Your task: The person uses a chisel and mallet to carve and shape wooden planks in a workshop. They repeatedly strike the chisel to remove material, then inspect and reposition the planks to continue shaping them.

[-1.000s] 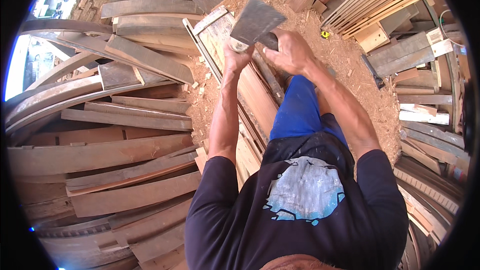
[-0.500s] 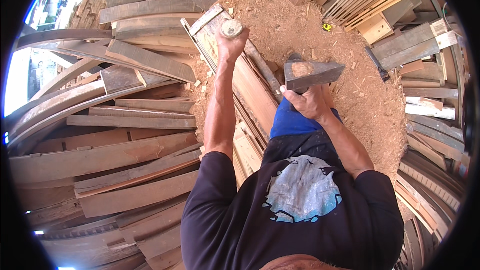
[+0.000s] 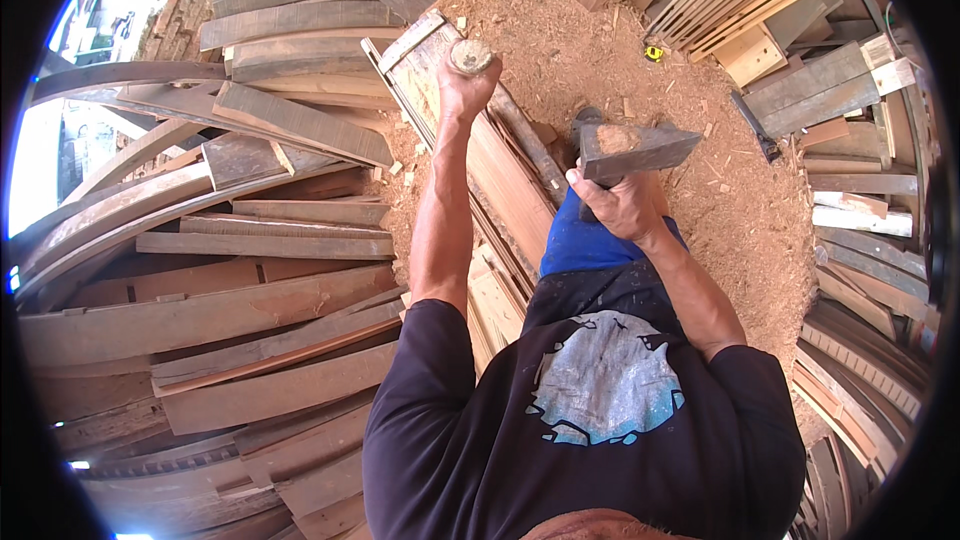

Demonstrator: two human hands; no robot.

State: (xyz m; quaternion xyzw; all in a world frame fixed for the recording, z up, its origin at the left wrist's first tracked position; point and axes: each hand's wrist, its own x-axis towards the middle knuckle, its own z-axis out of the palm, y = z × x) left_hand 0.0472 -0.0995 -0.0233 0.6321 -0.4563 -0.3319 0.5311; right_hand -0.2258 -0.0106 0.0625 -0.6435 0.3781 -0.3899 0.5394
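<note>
The person's left hand (image 3: 464, 92) is wrapped around a pale, round-ended wooden piece (image 3: 471, 57), its flat end facing up, above a long, narrow reddish-brown wooden plank (image 3: 513, 180). The right hand (image 3: 632, 208) grips a dark grey, wedge-shaped metal tool head with a brown wooden oval in its top (image 3: 662, 156), thumb along the near left side; the other fingers are partly hidden beneath. The tool sits well apart from the wooden piece, above the blue shorts (image 3: 562, 240). On the tan, sawdust-covered floor (image 3: 700, 210) lies a small yellow-and-black tape measure (image 3: 653, 54), and weathered brown boards (image 3: 250, 300) are stacked at left.
</note>
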